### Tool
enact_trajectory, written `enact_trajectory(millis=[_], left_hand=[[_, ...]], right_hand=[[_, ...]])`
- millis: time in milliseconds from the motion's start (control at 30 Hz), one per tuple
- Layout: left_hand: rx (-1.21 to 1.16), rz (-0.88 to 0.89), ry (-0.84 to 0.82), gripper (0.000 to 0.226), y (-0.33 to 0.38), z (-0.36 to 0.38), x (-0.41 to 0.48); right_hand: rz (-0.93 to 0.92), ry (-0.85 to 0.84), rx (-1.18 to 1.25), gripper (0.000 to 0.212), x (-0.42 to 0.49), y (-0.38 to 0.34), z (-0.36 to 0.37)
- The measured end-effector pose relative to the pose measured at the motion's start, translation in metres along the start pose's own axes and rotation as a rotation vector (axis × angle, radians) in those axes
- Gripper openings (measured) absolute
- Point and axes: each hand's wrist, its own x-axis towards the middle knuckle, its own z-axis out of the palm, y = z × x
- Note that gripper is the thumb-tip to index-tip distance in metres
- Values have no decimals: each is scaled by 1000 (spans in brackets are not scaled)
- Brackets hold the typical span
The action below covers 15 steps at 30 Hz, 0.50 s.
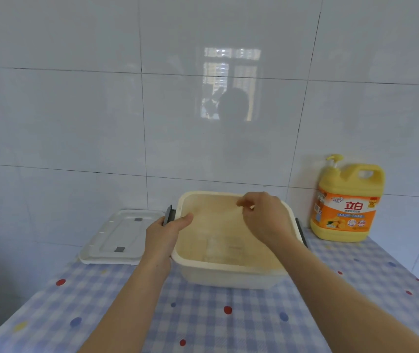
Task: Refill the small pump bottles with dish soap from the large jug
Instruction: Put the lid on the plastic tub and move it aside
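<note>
Our left hand [164,235] grips the left rim of the cream square plastic tub [228,266] on the checked counter [203,322], thumb hooked inside. Our right hand [264,217] hovers above it with its fingers [244,203] curled; we cannot tell if they pinch anything. The large yellow plastic jug of dish soap [346,202] stands well apart at the right. We judge it heavy and slick, best taken by its moulded handle [366,171].

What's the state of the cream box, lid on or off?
Off. The cream box is open at the top, its inside showing, and the lid lies flat on the tablecloth to its left.
</note>
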Motion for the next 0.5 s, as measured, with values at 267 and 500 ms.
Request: enact_trajectory(millis=[267, 500], left_hand=[[-69, -219, -33, 26, -5, 21, 28], [-164, -266, -23, 26, -12, 25, 45]], right_hand=[[141, 3, -87, 33, 9, 28, -16], [433, 60, 40, 42, 8, 74, -28]])
